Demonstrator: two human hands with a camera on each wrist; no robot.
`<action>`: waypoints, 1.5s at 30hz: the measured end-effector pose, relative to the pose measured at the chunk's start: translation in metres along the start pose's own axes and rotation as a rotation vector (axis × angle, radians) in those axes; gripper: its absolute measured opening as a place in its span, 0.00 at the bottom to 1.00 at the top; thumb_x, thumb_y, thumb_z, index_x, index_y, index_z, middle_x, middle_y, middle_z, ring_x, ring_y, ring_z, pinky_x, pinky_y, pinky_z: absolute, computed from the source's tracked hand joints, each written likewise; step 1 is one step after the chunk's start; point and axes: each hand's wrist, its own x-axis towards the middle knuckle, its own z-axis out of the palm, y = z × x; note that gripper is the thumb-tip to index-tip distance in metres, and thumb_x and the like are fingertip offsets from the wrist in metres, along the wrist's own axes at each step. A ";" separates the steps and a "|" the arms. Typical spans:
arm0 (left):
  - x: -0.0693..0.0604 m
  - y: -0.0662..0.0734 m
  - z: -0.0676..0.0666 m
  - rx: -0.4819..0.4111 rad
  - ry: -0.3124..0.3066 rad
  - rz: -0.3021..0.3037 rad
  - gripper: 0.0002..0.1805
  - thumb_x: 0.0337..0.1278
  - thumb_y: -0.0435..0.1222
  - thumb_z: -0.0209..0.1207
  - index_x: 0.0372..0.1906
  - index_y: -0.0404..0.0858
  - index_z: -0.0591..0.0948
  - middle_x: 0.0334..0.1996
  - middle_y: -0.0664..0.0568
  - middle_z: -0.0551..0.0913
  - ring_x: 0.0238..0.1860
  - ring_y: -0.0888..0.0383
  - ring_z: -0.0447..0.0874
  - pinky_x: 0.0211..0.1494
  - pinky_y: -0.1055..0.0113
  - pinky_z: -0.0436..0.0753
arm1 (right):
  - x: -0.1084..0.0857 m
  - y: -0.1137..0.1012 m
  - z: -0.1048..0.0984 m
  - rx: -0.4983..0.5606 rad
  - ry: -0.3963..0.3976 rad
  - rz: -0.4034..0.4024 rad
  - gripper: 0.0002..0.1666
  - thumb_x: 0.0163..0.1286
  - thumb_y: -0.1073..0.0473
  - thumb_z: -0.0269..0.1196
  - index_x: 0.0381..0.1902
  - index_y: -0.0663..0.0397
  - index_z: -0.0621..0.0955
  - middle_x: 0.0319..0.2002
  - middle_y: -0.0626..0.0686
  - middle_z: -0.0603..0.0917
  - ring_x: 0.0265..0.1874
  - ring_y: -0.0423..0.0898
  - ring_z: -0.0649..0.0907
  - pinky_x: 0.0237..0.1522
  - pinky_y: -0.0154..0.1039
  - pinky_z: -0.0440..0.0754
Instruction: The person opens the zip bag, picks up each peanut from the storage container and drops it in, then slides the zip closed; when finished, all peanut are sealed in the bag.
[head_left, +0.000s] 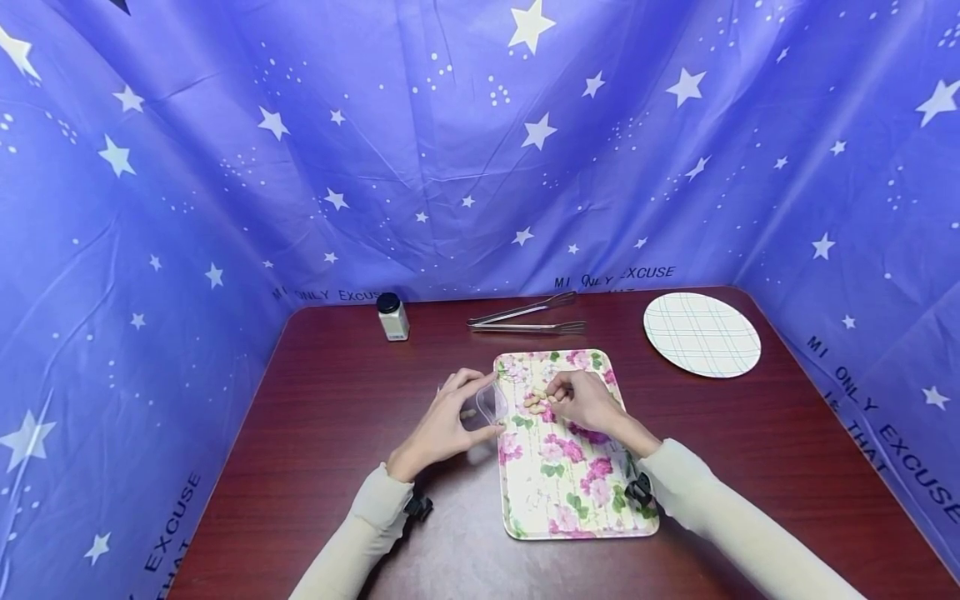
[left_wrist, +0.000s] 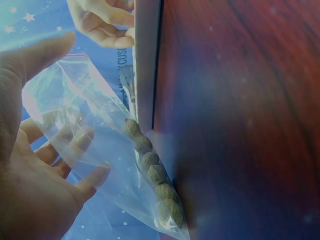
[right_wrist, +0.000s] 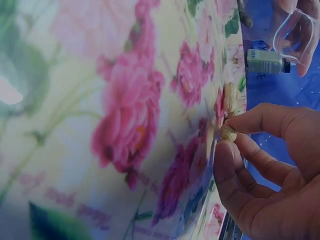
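My left hand (head_left: 446, 421) holds a clear zip bag (left_wrist: 95, 115) at the left edge of the flowered tray (head_left: 525, 508), its mouth spread between thumb and fingers. Several unshelled peanuts (left_wrist: 156, 174) lie in a row along the bottom of the bag in the left wrist view. Over the tray, my right hand (head_left: 588, 404) pinches a peanut (right_wrist: 228, 133) between thumb and fingertips. Another peanut (right_wrist: 230, 97) lies just beyond it in the right wrist view. A small group of peanuts (head_left: 535, 403) rests on the tray beside the right fingertips.
Metal tongs (head_left: 525, 321) lie behind the tray on the dark red table (head_left: 337, 417). A dark-capped jar (head_left: 393, 318) stands at the back left. At the back right is a white checked plate (head_left: 701, 335). A blue starred curtain (head_left: 450, 150) surrounds the table.
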 end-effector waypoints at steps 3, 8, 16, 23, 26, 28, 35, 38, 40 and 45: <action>0.000 0.000 0.000 0.009 -0.010 -0.003 0.47 0.50 0.50 0.78 0.75 0.46 0.74 0.60 0.56 0.77 0.59 0.59 0.73 0.66 0.53 0.74 | -0.002 -0.002 0.000 0.011 0.013 -0.009 0.08 0.57 0.69 0.70 0.37 0.58 0.86 0.29 0.48 0.84 0.28 0.38 0.79 0.35 0.30 0.76; 0.000 0.001 -0.001 0.006 -0.015 0.001 0.46 0.49 0.50 0.78 0.75 0.46 0.74 0.60 0.55 0.77 0.59 0.58 0.73 0.66 0.54 0.75 | -0.005 -0.010 -0.002 0.048 0.051 -0.061 0.09 0.58 0.69 0.69 0.38 0.59 0.87 0.30 0.51 0.87 0.29 0.39 0.83 0.36 0.30 0.81; 0.001 0.001 -0.001 0.010 -0.014 0.005 0.46 0.49 0.50 0.79 0.75 0.45 0.74 0.61 0.54 0.78 0.60 0.58 0.73 0.66 0.55 0.77 | -0.010 -0.029 0.000 0.136 0.043 -0.094 0.10 0.59 0.70 0.68 0.40 0.60 0.87 0.32 0.53 0.88 0.29 0.40 0.84 0.34 0.30 0.82; 0.001 0.001 0.001 0.021 -0.012 0.016 0.46 0.50 0.49 0.78 0.74 0.41 0.75 0.61 0.53 0.78 0.62 0.57 0.74 0.67 0.51 0.75 | -0.012 -0.044 0.008 0.200 0.029 -0.110 0.11 0.58 0.72 0.70 0.39 0.58 0.87 0.33 0.53 0.89 0.29 0.38 0.84 0.32 0.29 0.82; 0.001 0.000 0.002 0.022 -0.008 0.018 0.46 0.49 0.50 0.78 0.74 0.41 0.75 0.61 0.54 0.78 0.62 0.57 0.74 0.67 0.51 0.75 | -0.011 -0.051 0.012 0.219 0.037 -0.127 0.11 0.58 0.72 0.69 0.39 0.57 0.87 0.34 0.54 0.89 0.29 0.38 0.85 0.33 0.29 0.83; 0.002 0.000 0.002 0.009 -0.010 0.013 0.46 0.50 0.51 0.78 0.75 0.43 0.74 0.61 0.54 0.78 0.62 0.57 0.74 0.66 0.53 0.78 | -0.011 -0.055 0.014 0.234 0.033 -0.137 0.12 0.58 0.71 0.69 0.41 0.57 0.87 0.35 0.55 0.90 0.29 0.39 0.86 0.32 0.30 0.84; 0.002 0.001 0.002 -0.044 -0.023 0.001 0.46 0.49 0.49 0.79 0.75 0.42 0.74 0.62 0.53 0.77 0.61 0.57 0.73 0.61 0.60 0.84 | -0.008 -0.066 0.021 0.278 -0.001 -0.163 0.13 0.61 0.67 0.71 0.45 0.57 0.87 0.42 0.56 0.90 0.34 0.41 0.88 0.38 0.33 0.87; 0.003 0.001 0.002 -0.015 -0.009 0.018 0.47 0.47 0.48 0.80 0.74 0.41 0.75 0.61 0.54 0.78 0.62 0.55 0.74 0.67 0.52 0.77 | -0.007 -0.070 0.025 0.290 -0.008 -0.191 0.12 0.61 0.68 0.70 0.44 0.58 0.87 0.42 0.57 0.90 0.34 0.42 0.88 0.39 0.35 0.88; 0.003 0.001 0.002 -0.002 0.000 0.030 0.46 0.46 0.46 0.80 0.74 0.41 0.75 0.61 0.53 0.78 0.62 0.54 0.74 0.67 0.48 0.74 | -0.006 -0.073 0.028 0.288 -0.012 -0.200 0.12 0.60 0.68 0.70 0.43 0.57 0.87 0.42 0.56 0.90 0.33 0.40 0.87 0.39 0.35 0.88; 0.004 -0.001 0.001 0.007 0.004 0.059 0.46 0.45 0.44 0.79 0.73 0.40 0.75 0.61 0.50 0.79 0.63 0.52 0.74 0.68 0.47 0.74 | -0.005 -0.077 0.033 0.262 -0.022 -0.197 0.12 0.59 0.66 0.69 0.43 0.54 0.87 0.41 0.54 0.90 0.31 0.36 0.85 0.37 0.34 0.87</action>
